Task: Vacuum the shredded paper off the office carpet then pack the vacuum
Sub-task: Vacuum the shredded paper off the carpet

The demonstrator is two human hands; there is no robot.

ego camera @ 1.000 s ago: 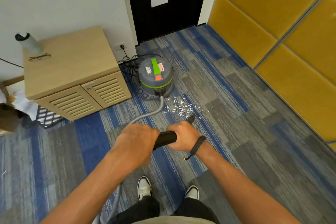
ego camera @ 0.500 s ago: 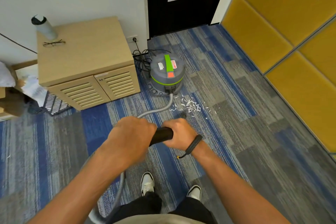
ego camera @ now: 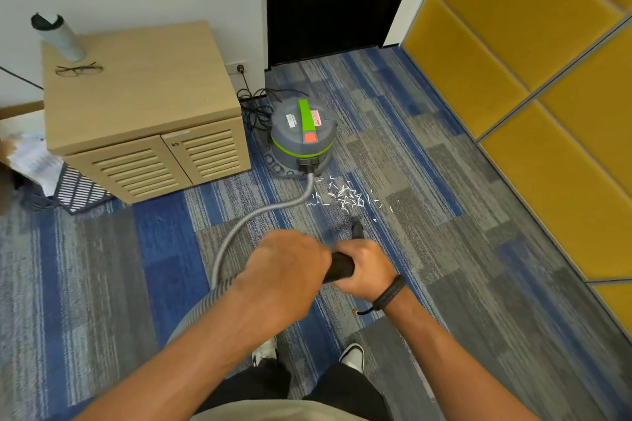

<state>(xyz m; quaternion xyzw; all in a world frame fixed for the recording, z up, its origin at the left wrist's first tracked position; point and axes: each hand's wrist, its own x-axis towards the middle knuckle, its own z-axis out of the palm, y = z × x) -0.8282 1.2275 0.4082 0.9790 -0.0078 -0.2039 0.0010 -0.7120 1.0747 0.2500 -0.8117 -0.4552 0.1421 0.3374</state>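
The nozzle tip [ego camera: 356,227] has drawn back, now just short of the shredded paper [ego camera: 345,196]. Both hands, left hand [ego camera: 287,270] and right hand [ego camera: 367,267], grip the black wand [ego camera: 338,267]. The vacuum [ego camera: 302,137] stands at 12 o'clock, paper at 1 o'clock on the carpet [ego camera: 444,215].

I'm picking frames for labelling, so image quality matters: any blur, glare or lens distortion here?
Head view: left hand slightly motion-blurred, right hand sharper; shredded paper and vacuum crisp; wide-angle bending tilts the cabinet and door; lighting even, soft shadows, no strong glare.
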